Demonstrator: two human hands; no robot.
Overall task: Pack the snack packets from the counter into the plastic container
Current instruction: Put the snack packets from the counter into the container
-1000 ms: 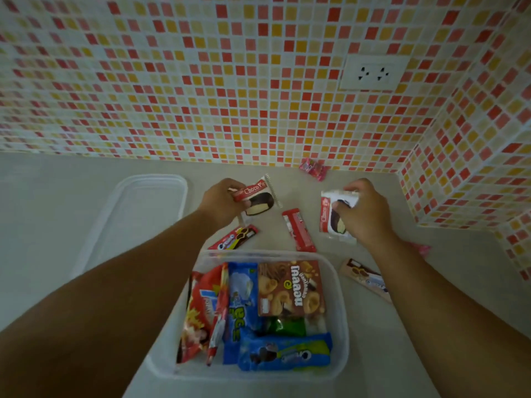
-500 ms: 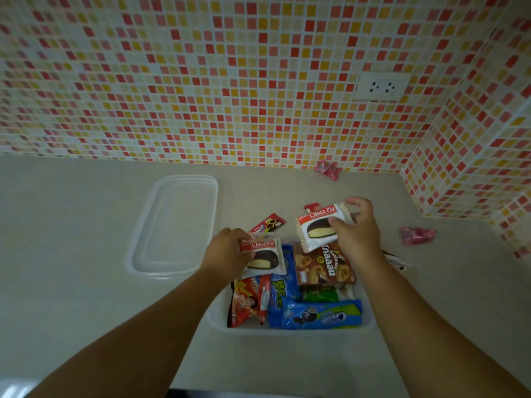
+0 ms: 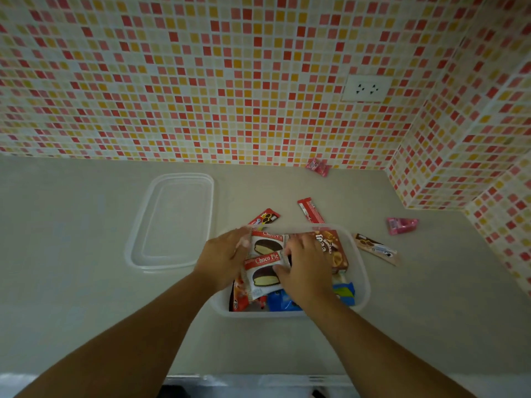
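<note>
Head view first takes in the mosaic-tiled wall [image 3: 230,81], which turns a corner at the right and carries a white socket [image 3: 367,88]. Below it runs the pale counter [image 3: 86,282], with the clear lid [image 3: 172,222] lying flat to my left of the plastic container [image 3: 362,271].

Both my hands are over the container. My left hand [image 3: 222,257] has its fingers curled on the far Choco Pie packet [image 3: 265,244] at its left edge. My right hand [image 3: 306,271] presses the near Choco Pie packet [image 3: 263,275] down with thumb and fingers on its right side. The two overlap on top of the snacks already packed, beside the brown biscuit box [image 3: 334,249].

What I judge comes next lies beyond and to the right of the container. The red bar [image 3: 311,210] lies with its long axis running away from me; the brown wafer packet [image 3: 376,249] lies slanted just beside the right wall. My right hand is nearer both. The red cookie packet [image 3: 265,217] touches the far rim, nearer my left. Two pink candies [image 3: 401,225] [image 3: 317,167] sit farthest off.
</note>
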